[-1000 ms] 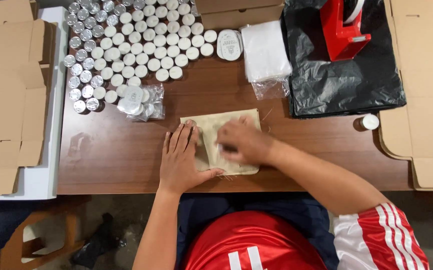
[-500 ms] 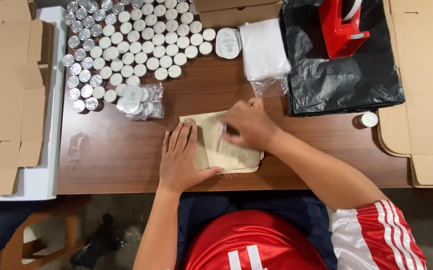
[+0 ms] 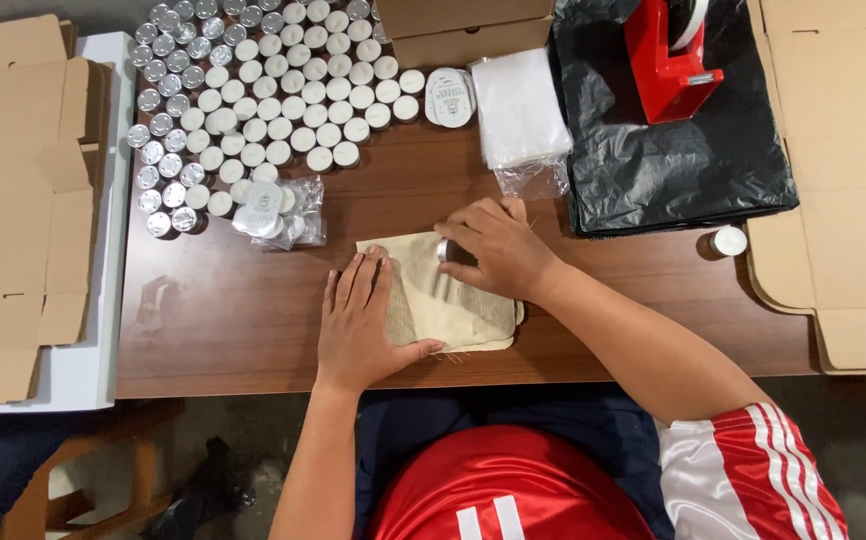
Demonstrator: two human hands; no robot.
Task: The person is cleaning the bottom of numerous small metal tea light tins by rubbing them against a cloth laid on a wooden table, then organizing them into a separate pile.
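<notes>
Where tins crowd, brown wooden table (image 3: 253, 320)

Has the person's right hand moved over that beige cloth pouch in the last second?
Yes. The right hand has slid up the cloth pouch, away from the person and toward the clear plastic bags. The left hand lies flat on the pouch.

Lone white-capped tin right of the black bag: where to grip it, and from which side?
Probably from straight above, fingers across the round side wall of the small tin. It stands upright and alone on the wooden table, with bare wood around most of it. The black bag lies close at its upper left, so close the fingers along the front-back line instead.
</notes>
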